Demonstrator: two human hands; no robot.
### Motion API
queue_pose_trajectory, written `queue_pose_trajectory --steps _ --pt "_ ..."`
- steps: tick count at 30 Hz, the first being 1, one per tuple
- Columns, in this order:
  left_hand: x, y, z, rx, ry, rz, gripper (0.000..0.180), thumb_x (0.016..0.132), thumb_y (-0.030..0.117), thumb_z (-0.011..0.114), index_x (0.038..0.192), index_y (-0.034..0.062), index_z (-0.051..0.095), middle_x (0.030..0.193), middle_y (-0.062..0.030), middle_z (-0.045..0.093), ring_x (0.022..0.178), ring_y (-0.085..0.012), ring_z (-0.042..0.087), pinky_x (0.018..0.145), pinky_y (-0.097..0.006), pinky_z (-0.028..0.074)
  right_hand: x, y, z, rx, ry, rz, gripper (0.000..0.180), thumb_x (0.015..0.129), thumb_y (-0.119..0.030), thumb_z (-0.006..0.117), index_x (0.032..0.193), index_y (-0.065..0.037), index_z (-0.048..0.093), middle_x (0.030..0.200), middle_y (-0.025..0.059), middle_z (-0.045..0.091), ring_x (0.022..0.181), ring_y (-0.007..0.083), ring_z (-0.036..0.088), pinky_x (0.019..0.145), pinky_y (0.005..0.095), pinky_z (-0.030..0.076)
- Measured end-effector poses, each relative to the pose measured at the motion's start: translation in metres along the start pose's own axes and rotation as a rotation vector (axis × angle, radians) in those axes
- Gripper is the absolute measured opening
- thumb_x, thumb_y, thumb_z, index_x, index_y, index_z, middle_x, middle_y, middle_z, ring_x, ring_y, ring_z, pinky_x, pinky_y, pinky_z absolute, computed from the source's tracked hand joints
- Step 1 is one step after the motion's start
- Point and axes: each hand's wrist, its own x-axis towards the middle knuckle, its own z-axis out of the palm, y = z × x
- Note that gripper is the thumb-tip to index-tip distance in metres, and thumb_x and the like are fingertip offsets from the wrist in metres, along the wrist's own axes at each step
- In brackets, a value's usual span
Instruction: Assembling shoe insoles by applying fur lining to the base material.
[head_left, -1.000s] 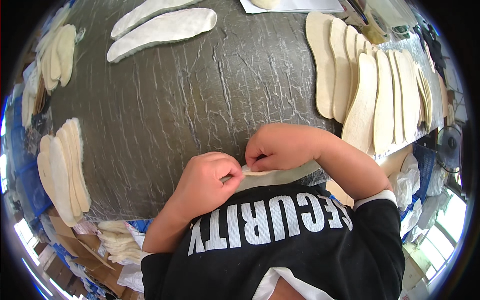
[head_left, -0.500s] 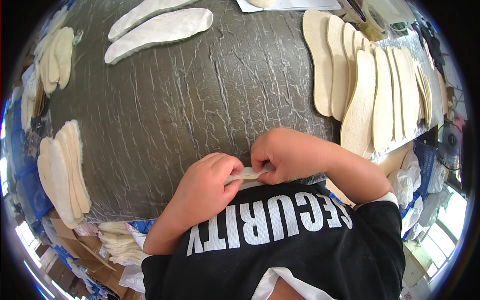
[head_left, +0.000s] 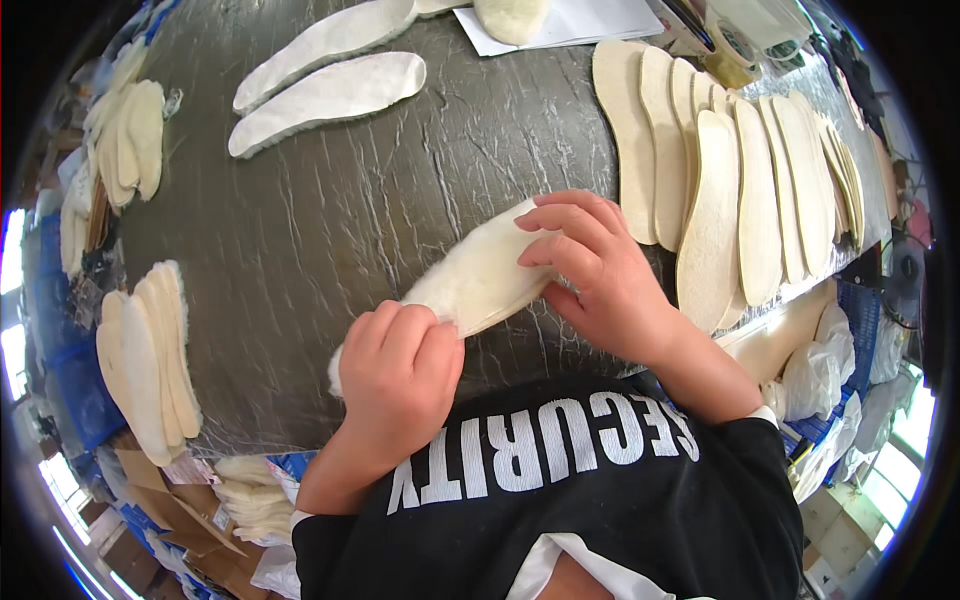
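Note:
A white fleecy insole [head_left: 478,276] lies fluffy side up on the dark grey wrinkled table cover [head_left: 400,200], slanting from lower left to upper right. My left hand [head_left: 398,375] presses down on its near end with curled fingers. My right hand [head_left: 590,270] rests its fingers on the far end, pinching its edge. Both hands hold the same insole flat against the table.
A row of overlapping beige insoles [head_left: 735,180] lines the table's right side. Two fleecy insoles [head_left: 330,88] lie at the far left-centre. Stacks of insoles [head_left: 145,355] sit at the left edge and more [head_left: 125,140] further back. White paper [head_left: 580,20] lies at the top.
Earlier both hands worked a thin insole piece close to my chest at the table's edge. Now the insole is laid out fleecy side up on the table, hands spread to its two ends.

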Motion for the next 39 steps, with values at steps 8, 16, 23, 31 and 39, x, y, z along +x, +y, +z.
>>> queue_pose_trajectory --steps 8,16,23,31,39 --pt "0.002 -0.001 0.007 -0.372 -0.127 -0.403 0.021 0.081 0.009 0.075 0.091 -0.0013 0.059 0.082 -0.0098 0.056 0.069 -0.0211 0.057 0.061 -0.031 0.046 -0.015 0.018 0.028 0.213 0.185 -0.035 0.043 0.063 0.002 0.078 0.098 -0.009 0.056 0.108 0.0087 0.063 0.112 0.0307 0.058 0.097 0.0476 0.043" --pt "0.015 -0.009 0.026 -0.635 -0.260 -0.449 0.011 0.091 0.006 0.065 0.085 -0.0015 0.059 0.081 -0.0028 0.058 0.068 -0.0066 0.052 0.060 -0.023 0.043 -0.028 0.006 0.053 0.434 0.369 0.430 0.032 0.077 -0.010 0.080 0.097 -0.005 0.055 0.095 0.0088 0.061 0.089 0.0243 0.062 0.085 0.0385 0.049" --pt "0.025 -0.016 0.038 -0.888 -0.169 -0.527 0.012 0.096 0.008 0.060 0.087 0.0005 0.057 0.076 -0.0008 0.057 0.068 -0.0063 0.051 0.061 -0.024 0.043 -0.004 0.013 0.066 1.099 0.150 0.509 0.024 0.092 -0.023 0.071 0.090 -0.004 0.056 0.084 0.0003 0.058 0.074 0.0076 0.055 0.066 0.0234 0.048" --pt "0.024 -0.021 0.052 -1.249 0.021 -0.701 0.015 0.101 0.014 0.054 0.095 0.0018 0.060 0.082 0.0007 0.059 0.074 -0.0072 0.055 0.071 -0.023 0.047 0.020 0.040 0.065 1.117 0.026 0.524 0.019 0.094 -0.020 0.061 0.090 -0.002 0.061 0.078 -0.0008 0.057 0.070 0.0083 0.049 0.062 0.0284 0.042" --pt "0.069 -0.015 -0.007 0.074 0.084 0.223 0.025 0.074 0.003 0.070 0.098 0.0043 0.066 0.104 -0.0071 0.065 0.096 -0.0277 0.060 0.089 -0.043 0.043 0.071 0.045 0.007 1.017 -0.519 0.270 0.014 0.090 -0.014 0.060 0.090 0.000 0.065 0.081 0.0005 0.061 0.073 0.0102 0.055 0.067 0.0280 0.047"
